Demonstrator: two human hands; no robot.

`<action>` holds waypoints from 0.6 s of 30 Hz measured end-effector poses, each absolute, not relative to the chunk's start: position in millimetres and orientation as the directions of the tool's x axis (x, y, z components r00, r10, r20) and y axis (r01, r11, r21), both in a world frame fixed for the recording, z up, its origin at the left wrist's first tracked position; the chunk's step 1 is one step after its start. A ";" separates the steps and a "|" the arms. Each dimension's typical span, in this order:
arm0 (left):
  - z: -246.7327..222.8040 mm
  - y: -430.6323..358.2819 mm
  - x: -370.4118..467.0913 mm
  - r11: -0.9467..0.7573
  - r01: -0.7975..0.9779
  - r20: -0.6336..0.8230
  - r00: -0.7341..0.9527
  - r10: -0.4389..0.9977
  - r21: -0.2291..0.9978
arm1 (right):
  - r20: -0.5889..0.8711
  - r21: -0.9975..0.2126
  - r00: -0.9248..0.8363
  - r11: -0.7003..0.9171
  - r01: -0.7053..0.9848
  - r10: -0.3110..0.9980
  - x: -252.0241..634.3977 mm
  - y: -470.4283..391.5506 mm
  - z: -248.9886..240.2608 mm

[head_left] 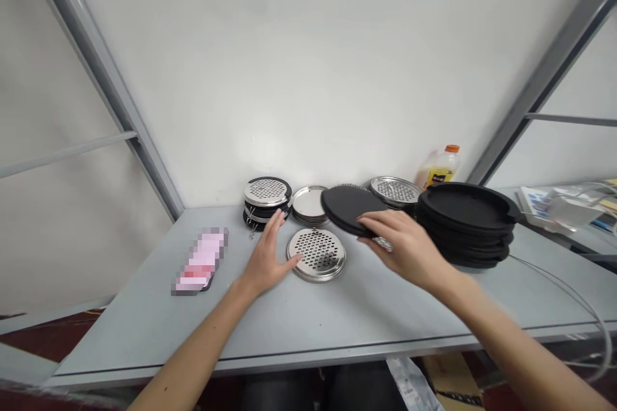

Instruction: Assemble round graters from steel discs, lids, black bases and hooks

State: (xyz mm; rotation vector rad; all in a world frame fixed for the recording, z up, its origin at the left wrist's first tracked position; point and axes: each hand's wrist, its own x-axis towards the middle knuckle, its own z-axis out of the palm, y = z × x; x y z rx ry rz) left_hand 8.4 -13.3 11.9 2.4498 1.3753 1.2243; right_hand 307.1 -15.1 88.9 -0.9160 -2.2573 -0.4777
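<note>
My right hand (402, 245) grips a round black disc (351, 207) by its near edge, tilted above the table; something metallic shows under the fingers, too small to make out. My left hand (267, 263) is open, fingers spread, with the thumb at the left edge of a perforated metal disc (318, 255) lying on the table. Behind the left fingers stands a stack of black and metal discs (267, 192) with small clasps. Plain round metal plates (309, 202) are piled beside it. Another perforated disc (395, 191) lies behind the right hand.
Several black round trays (467, 209) are stacked at the right, with an orange-capped bottle (441, 167) behind them. A phone (201, 261) lies at the left on the grey table (289, 327). A white cable (562, 281) runs across the right side; white boxes (549, 209) lie beyond.
</note>
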 end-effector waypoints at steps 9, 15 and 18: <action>15.5 -9.6 -3.2 -0.658 0.751 0.796 0.366 0.482 0.053 | 0.546 0.094 -0.747 0.859 0.504 0.379 209.6 -1.8 82.2; 27.3 -7.0 -20.8 -0.709 0.695 0.813 0.340 0.473 0.122 | 0.770 0.049 -0.569 0.863 0.502 0.287 222.7 14.7 47.9; 33.8 -4.8 -30.6 -0.706 0.679 0.852 0.235 0.467 0.199 | 0.910 -0.101 -0.272 0.804 0.586 0.313 251.3 25.4 24.3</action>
